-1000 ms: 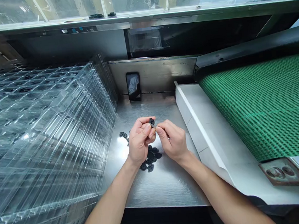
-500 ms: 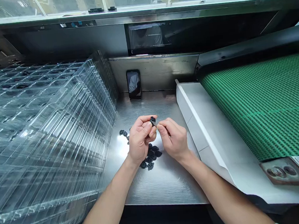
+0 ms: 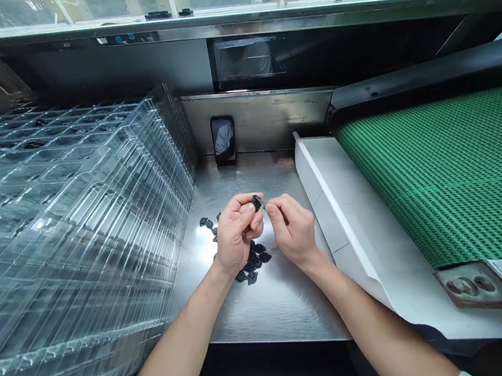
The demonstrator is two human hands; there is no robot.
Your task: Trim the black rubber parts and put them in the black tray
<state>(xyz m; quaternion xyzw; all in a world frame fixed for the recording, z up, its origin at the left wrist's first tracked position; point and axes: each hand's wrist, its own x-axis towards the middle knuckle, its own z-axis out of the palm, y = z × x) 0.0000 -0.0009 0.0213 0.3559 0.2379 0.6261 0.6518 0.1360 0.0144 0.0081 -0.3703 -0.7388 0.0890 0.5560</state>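
- The small black moulded part sits at the tips of your left hand, above the middle of the table and just beside your right fingertips.
- Your left hand is closed, gripping that part between thumb and curled fingers.
- Your right hand is closed to a pinch, thumb and forefinger on a thin pale sliver, too small to identify, which touches the black part.
- Under and near your hands lies a loose pile of similar parts, roughly ten showing; your left hand hides the rest, so you can't get an exact count.
- To its left is a small group of about four more.
- All of these lie on a brushed stainless steel table.
- One phone stands upright against the steel back wall, at the far edge.
- To your left rises one tall stack of clear plastic trays.
- To your right run a white folded panel and one green mesh conveyor belt, with a rust-stained plate showing two round marks at its near corner.
- Overhead, a dark glass panel sits below a steel rail.
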